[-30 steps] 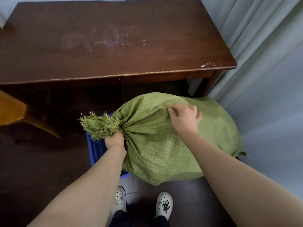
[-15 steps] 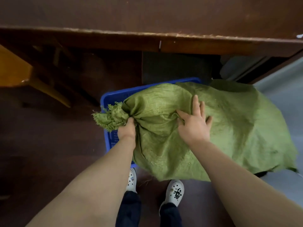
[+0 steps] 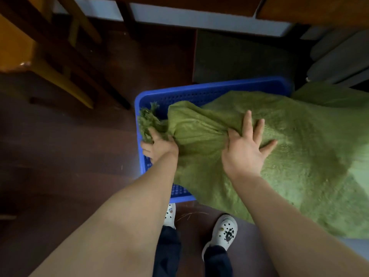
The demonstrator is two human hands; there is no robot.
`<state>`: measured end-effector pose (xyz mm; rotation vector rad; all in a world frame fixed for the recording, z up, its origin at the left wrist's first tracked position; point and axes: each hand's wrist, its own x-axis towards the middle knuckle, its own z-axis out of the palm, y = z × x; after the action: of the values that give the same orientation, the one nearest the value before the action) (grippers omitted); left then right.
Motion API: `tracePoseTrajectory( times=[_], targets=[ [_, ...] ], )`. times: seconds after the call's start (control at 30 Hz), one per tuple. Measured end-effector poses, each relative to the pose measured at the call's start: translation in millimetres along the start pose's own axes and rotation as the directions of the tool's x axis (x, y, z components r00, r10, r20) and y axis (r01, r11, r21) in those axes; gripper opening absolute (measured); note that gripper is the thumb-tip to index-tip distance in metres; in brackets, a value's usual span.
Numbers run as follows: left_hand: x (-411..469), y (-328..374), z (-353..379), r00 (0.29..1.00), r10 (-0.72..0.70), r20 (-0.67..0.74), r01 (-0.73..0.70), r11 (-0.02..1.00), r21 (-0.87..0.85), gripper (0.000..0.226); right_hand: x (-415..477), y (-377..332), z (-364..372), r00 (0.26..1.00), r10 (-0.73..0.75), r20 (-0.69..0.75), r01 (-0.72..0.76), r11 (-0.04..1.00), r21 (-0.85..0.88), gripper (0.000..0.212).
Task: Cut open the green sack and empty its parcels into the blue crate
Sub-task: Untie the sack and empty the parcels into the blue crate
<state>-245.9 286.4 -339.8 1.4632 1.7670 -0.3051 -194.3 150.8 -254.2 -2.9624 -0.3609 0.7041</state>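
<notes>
The green sack [image 3: 289,156] lies across most of the blue crate [image 3: 209,86] and spills out toward 3 o'clock, leaving me only a strip of open crate along its 12 o'clock wall, while bare floor [image 3: 65,148] lies free at 9 o'clock and the legs of the chair [image 3: 65,82] crowd 10 o'clock.

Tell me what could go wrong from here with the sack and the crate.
1. The green sack lies only partly over the blue crate. Much of it hangs past the crate's right side, so parcels could spill onto the floor once it is opened.
2. The left hand grips the bunched frayed neck, so a cut there may pass close to its fingers.
</notes>
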Motion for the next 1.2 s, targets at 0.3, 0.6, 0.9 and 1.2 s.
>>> tracePoseTrajectory(
  times=[0.3, 0.6, 0.9, 1.2],
  targets=[
    [-6.5, -10.0, 23.7, 0.905, -0.008, 0.426, 0.081, 0.985, -0.154, 0.065, 12.2, -0.9, 13.5, 1.0, 0.002, -0.004, -0.002, 0.999, 0.038, 0.029],
    [-66.9, 23.2, 21.9, 0.726, 0.159, 0.668, 0.084, 0.945, -0.316, 0.109, 5.0, 38.1, -6.9, 0.988, -0.034, 0.151, -0.026, 0.925, 0.379, 0.048],
    [-101.5, 9.6, 41.9, 0.832, 0.34, 0.438, -0.4, 0.915, 0.05, 0.085, -29.3, 109.5, -52.8, 0.962, -0.129, -0.241, 0.163, 0.979, 0.125, 0.053],
    [-111.2, 1.6, 48.8, 0.855, 0.391, 0.341, -0.478, 0.85, 0.222, 0.069, -6.3, 191.9, -95.9, 0.891, 0.412, -0.19, -0.351, 0.892, 0.284, 0.073]
  ],
)
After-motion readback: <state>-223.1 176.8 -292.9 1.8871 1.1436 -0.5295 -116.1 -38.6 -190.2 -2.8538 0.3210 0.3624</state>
